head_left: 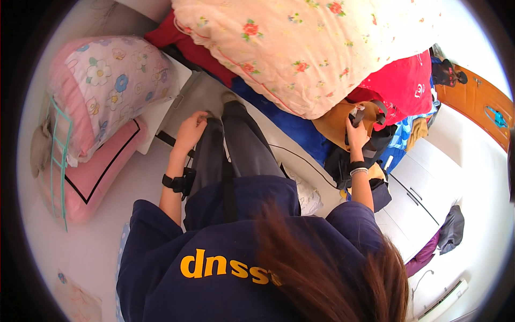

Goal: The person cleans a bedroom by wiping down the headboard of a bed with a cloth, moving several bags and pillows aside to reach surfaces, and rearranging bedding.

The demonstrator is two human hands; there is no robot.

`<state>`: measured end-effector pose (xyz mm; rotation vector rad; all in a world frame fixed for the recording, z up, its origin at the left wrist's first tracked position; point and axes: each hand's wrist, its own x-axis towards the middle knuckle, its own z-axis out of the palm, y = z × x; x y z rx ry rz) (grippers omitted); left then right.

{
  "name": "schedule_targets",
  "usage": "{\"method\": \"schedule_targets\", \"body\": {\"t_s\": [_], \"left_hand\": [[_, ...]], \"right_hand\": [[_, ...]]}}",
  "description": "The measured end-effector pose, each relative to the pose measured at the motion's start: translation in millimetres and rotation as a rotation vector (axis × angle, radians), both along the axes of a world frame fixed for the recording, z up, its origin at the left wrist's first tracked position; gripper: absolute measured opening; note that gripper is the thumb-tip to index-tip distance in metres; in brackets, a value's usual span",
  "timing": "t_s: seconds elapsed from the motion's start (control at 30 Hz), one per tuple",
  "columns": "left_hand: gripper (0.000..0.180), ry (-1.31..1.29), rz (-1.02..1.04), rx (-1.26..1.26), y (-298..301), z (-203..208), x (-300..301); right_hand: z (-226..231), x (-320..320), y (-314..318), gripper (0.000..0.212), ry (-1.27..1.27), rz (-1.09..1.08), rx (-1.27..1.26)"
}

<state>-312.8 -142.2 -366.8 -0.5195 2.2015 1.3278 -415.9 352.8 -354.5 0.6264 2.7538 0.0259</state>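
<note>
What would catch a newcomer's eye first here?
The big floral quilt heaped at the top, over red and blue bedding. Below it, the right hand grips a dark strap on a clothes pile, while the left hand rests on the grey trousers at centre.

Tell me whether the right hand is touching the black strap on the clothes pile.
Touching. The head view shows the right hand with fingers closed around the black strap atop the tan garment, no gap between them.
</note>
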Motion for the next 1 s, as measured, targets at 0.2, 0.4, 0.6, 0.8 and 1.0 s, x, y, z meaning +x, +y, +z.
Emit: {"method": "schedule_targets", "body": {"t_s": [0.2, 0.4, 0.6, 0.8, 1.0], "left_hand": [[0.028, 0.046, -0.113, -0.015, 23, -3, -19], [0.027, 0.055, -0.162, -0.063, 51, 9, -25], [0.026, 0.038, -0.101, -0.059, 63, 14, -7], [0.026, 0.039, -0.09, -0.086, 65, 27, -21], [0.027, 0.071, -0.06, -0.159, 72, 47, -25]], "right_hand": [[-84, -48, 72, 0.071, 0.039, -0.136, -0.318], [-57, -86, 15, 0.023, 0.141, 0.249, -0.387], [-36, -133, -24, 0.021, 0.197, 0.316, -0.398], [-138, -160, 14, 0.037, 0.16, 0.916, -0.303], [-82, -156, -12, 0.041, 0.308, 0.789, -0.651]]}}
